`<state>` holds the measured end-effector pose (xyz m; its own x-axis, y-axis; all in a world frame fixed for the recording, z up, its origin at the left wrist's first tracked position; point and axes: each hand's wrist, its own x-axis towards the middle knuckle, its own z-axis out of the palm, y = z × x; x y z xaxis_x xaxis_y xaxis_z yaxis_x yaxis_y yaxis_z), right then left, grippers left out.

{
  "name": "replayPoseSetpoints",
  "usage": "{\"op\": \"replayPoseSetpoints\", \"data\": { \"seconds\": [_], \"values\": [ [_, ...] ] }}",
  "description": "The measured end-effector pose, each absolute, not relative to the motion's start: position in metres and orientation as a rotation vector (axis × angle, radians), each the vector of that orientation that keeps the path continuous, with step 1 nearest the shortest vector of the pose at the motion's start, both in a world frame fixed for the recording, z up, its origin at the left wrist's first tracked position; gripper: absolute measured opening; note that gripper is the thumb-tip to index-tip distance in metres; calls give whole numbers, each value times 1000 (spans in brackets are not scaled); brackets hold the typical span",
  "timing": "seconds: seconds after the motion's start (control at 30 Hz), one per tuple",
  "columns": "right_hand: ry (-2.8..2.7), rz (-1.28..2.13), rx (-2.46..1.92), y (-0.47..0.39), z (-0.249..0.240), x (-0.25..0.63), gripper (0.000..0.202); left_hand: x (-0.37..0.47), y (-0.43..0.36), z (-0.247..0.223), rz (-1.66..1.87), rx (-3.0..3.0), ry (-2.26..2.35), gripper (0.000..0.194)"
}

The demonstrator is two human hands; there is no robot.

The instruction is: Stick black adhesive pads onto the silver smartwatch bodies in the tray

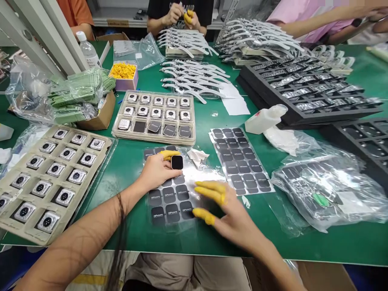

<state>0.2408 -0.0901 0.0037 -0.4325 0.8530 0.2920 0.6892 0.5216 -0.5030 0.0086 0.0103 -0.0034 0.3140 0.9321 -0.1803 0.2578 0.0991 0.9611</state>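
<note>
My left hand pinches a watch body above the label sheet by the desk's near edge; my right hovers, fingers apart. Beyond, a tray of watch bodies; left of a box of yellow finger cots, green straps.

held watch: 1 | left tray: 15 watch cases, one cut by view edge | middle tray: 10 cases in far two rows | right-hand sheet: 15 dark stickers | black foam trays: 2 | yellow-filled box: 1 | clear bottle: 1 | white squeeze bottle: 1
</note>
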Motion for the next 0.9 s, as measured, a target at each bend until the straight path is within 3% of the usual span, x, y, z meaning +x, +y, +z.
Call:
{"op": "replayPoseSetpoints", "data": {
  "seconds": [0.23,0.4,0.73,0.9],
  "values": [
    [-2075,381,-1500,-111,-13,227,46,9,10,-2,738,1447,1177,61],
    [-2135,351,-1333,-99,-6,226,48,8,10,-4,743,1472,1147,61],
    [-2108,364,-1259,-88,-3,218,28,6,12,-3,694,1548,1175,61],
    [-2287,536,-1270,-90,2,227,54,7,12,-2,727,1513,1156,63]
  ]
}}
